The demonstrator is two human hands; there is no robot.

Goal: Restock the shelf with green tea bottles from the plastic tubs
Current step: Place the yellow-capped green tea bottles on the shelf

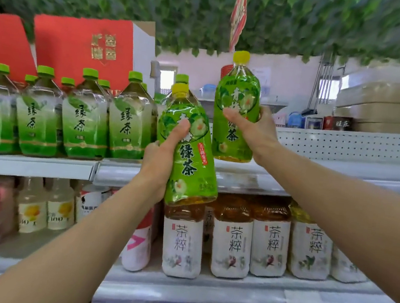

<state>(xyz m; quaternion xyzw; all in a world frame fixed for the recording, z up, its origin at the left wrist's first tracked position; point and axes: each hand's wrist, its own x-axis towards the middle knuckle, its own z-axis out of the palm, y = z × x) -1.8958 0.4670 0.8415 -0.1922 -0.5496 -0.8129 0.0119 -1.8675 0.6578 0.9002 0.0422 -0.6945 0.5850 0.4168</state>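
Centre frame: my left hand and right hand each grip a yellow-capped green tea bottle; next, stand both on the grey shelf.

left hand: grips tilted bottle | right hand: grips upright bottle | above shelf

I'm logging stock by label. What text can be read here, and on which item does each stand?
"绿茶": each green-capped bottle on the upper shelf.
"绿茶": the bottle in the left hand; its top characters are covered.
"茶": the bottle in the right hand; the rest is unclear.
"茶粹": white-labelled bottles below.
Red box gold print: blurred.
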